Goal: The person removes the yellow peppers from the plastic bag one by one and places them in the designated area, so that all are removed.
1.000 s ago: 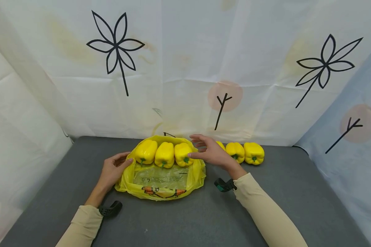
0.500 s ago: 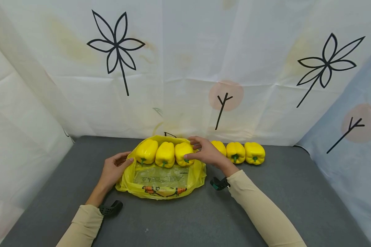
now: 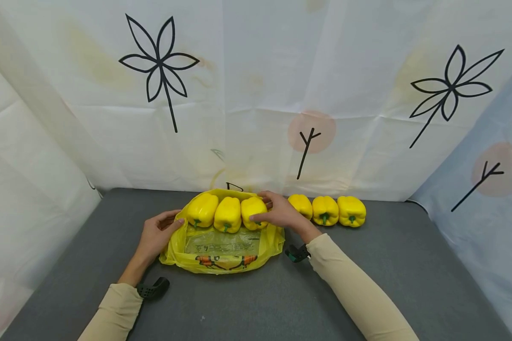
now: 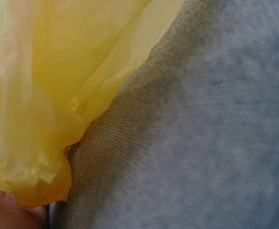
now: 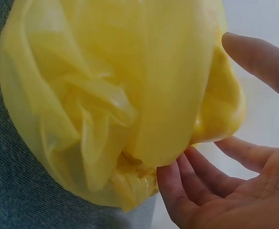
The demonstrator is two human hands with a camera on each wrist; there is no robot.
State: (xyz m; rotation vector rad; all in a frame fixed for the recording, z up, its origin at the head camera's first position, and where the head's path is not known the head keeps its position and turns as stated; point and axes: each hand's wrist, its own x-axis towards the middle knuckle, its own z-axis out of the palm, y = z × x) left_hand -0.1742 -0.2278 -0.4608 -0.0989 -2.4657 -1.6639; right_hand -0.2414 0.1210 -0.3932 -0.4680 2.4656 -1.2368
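The left hand [image 3: 153, 234] pinches the bag [image 3: 226, 268] by its rim; three peppers [image 3: 227, 213] lie inside, the right hand [image 3: 281, 212], fingers spread, round the rightmost. Tugging the limp rim could roll it out. Three more peppers [image 3: 325, 207] line the worktop [image 3: 256, 303].

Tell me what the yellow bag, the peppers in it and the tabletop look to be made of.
Yellow bag: thin, glossy plastic film, judging by its crinkles and translucency.
Peppers: smooth, shiny surface with pale highlights; real or moulded plastic, I can't tell.
Tabletop: matte grey, perhaps fabric-covered, since the left wrist view shows fine ribbing.
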